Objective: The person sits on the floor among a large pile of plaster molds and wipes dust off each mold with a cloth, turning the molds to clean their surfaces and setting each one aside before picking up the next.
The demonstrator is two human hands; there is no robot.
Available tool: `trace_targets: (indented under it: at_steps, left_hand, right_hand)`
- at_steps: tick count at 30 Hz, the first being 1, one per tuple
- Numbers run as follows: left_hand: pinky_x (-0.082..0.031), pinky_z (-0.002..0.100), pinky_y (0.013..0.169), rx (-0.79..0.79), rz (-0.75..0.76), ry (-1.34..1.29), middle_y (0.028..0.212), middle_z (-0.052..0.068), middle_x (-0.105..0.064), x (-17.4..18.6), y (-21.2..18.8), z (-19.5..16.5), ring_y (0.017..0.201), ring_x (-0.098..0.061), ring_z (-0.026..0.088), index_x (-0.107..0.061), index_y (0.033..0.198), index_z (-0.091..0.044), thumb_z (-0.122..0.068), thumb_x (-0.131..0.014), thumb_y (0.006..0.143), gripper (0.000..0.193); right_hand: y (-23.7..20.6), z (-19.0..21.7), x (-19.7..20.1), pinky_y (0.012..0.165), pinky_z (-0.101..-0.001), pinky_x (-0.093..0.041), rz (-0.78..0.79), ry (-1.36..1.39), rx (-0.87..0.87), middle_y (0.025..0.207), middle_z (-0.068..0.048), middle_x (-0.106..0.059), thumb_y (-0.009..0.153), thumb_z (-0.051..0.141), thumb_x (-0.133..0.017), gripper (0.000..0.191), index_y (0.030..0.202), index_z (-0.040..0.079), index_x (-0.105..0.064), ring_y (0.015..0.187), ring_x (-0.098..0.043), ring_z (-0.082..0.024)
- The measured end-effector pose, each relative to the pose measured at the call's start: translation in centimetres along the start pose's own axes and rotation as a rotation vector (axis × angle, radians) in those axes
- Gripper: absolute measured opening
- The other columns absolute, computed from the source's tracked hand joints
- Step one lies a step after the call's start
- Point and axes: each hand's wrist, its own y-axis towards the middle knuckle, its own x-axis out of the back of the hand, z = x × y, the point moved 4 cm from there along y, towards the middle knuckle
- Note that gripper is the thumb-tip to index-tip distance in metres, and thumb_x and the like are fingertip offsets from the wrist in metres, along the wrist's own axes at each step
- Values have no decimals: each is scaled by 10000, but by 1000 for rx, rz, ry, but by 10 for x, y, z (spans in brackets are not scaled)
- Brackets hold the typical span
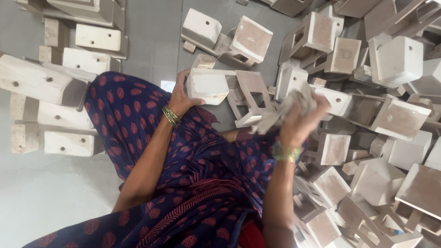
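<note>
My left hand (183, 97) grips the end of a white-painted wooden block piece (209, 85) that rests over my knee. My right hand (301, 120), blurred with motion, is closed around a crumpled grey cloth (294, 102) held against the open wooden frame part (250, 98) of the same piece. Green bangles sit on both wrists. My lap is covered by dark blue fabric with red spots (138, 119).
A large heap of similar white wooden blocks with holes (395, 59) fills the right side. More blocks lie stacked at the left (46, 82) and at the top centre (229, 36). Grey floor (46, 193) shows at lower left.
</note>
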Motion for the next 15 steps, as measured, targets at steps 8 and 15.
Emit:
trace_targets:
  at_steps: [8, 15]
  left_hand:
    - [-459, 392, 1123, -104, -15, 199, 1365, 160, -575, -8, 3, 10, 1297, -571, 348, -421, 1443, -72, -38, -869, 529, 1019]
    - [-435, 402, 1148, -167, -12, 234, 1397, 194, -529, -12, 5, 12, 1331, -524, 378, -398, 1442, -54, -26, -860, 555, 1000]
  right_hand:
    - [-30, -25, -170, 1165, -460, -413, 604, -51, 3, 1366, -206, -633, 894, -46, -574, 426, 1302, 49, -651, 1300, -558, -363]
    - [-43, -58, -158, 1209, -401, -423, 554, -242, -18, 1402, -148, -659, 942, -11, -596, 502, 1423, 128, -632, 1295, -615, -270]
